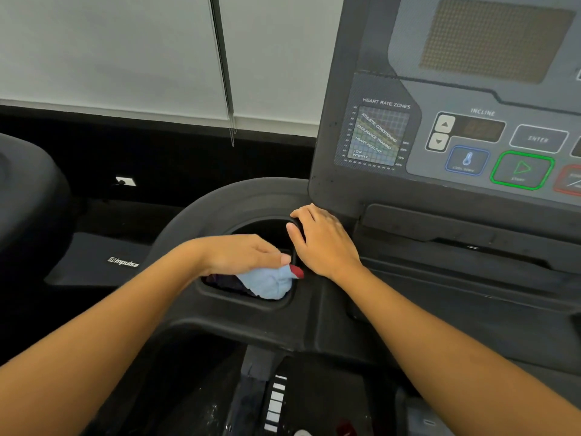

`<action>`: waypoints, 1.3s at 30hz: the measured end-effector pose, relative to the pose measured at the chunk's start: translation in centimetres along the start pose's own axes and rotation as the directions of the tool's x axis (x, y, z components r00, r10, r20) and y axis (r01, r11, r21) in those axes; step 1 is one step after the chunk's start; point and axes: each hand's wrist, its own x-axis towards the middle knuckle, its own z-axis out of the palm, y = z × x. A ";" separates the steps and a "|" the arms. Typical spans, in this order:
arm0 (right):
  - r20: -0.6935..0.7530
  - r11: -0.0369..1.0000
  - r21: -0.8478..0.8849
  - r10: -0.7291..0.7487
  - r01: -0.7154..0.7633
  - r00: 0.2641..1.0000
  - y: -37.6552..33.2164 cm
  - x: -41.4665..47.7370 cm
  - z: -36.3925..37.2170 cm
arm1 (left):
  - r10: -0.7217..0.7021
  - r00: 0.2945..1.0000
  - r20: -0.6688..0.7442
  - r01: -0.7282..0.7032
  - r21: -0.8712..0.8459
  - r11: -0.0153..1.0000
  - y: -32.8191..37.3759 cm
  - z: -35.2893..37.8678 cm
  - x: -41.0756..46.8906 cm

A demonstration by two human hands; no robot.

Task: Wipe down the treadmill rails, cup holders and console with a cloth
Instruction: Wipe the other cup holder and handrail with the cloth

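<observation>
- The cloth (267,283), a bunched rag of pale blue with a red tip and a dark part, lies inside the cup holder (251,305) at its near end, pressed against the right-hand wall.
- The left hand (239,251) reaches in from the left and grips the cloth from above, fingers curled over it and thumb tip against it.
- The right hand (323,237) rests on the cup holder's right rim, thumb hooked into the opening and fingers bent over the edge.
- The cup holder is a deep recess in the treadmill's dark moulded housing (201,221), which curves round its far side.
- Just right of it rises the console (471,121), with a "HEART RATE ZONES" chart (377,136), incline arrows (441,132), a green-framed start button (522,169) and a dotted display panel (493,39).
- A dark ledge (456,234) runs under the console.
- Behind, pale window blinds (110,51) with a bead chain (232,133) hang over a dark wall band bearing a white socket (125,181).
- A black cover marked "Impulse" (122,262) lies to the left, beside a neighbouring machine (28,190).
- The holder's floor is in shadow, the left fingertips are hidden by the cloth, and the console is cut off at the right and top.
</observation>
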 end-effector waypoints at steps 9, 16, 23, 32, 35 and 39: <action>0.003 1.000 0.003 0.002 -0.002 1.000 0.0 0.1 0.0 | 0.336 0.829 -0.447 -0.153 0.397 0.905 -1.6 -2.9 0.0; 0.002 1.000 -0.006 -0.005 0.005 1.000 -0.1 0.0 -0.1 | 0.504 0.719 -0.479 0.017 0.736 0.676 -5.3 -0.9 1.4; 0.004 1.000 -0.007 -0.011 0.011 1.000 0.0 0.1 0.0 | 0.619 0.782 -0.076 -0.138 0.947 0.291 -6.0 0.6 3.2; 0.002 1.000 -0.008 -0.017 0.017 1.000 0.1 0.2 0.0 | 0.197 0.978 -0.061 -0.055 0.844 0.533 -5.6 0.8 5.7; 0.003 1.000 -0.006 -0.019 0.019 1.000 0.1 0.1 0.1 | 0.202 0.974 -0.100 -0.031 0.828 0.560 -5.9 1.0 6.2; 0.004 1.000 -0.004 -0.021 0.021 1.000 0.2 0.2 0.1 | 0.168 0.977 -0.133 -0.019 0.726 0.687 -6.3 0.8 5.3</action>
